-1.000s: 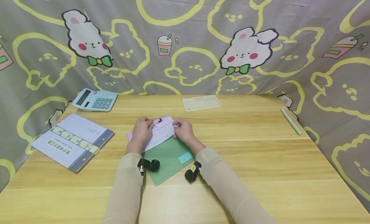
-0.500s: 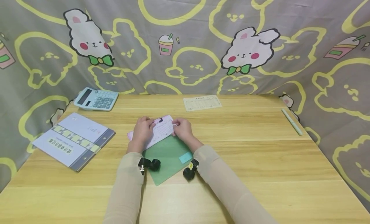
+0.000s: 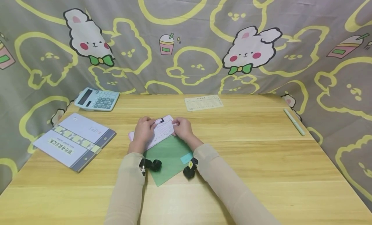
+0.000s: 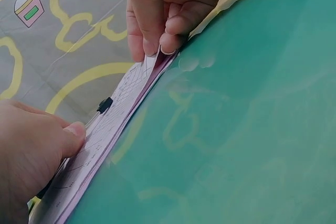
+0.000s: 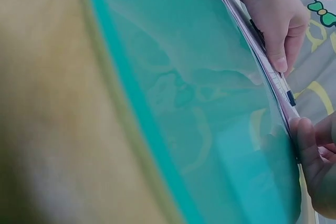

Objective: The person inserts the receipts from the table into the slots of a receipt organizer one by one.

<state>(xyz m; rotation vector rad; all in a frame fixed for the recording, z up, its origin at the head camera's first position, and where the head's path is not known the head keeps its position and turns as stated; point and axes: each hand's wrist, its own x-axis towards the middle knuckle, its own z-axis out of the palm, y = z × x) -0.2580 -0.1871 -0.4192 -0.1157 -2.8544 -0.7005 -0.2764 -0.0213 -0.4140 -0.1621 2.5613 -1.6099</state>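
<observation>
On the desk (image 3: 255,163), clipped papers (image 3: 163,131) sit along the far edge of the green folder (image 3: 167,160). My left hand (image 3: 143,130) grips them beside the black clip (image 4: 105,105); my right hand (image 3: 183,128) has fingers pinched together on their right end.

This was an office-like desk (image 3: 261,167): calculator (image 3: 100,100), bank deposit journal (image 3: 74,141) and pen (image 3: 294,122) lay before a cartoon-print curtain (image 3: 191,34).
</observation>
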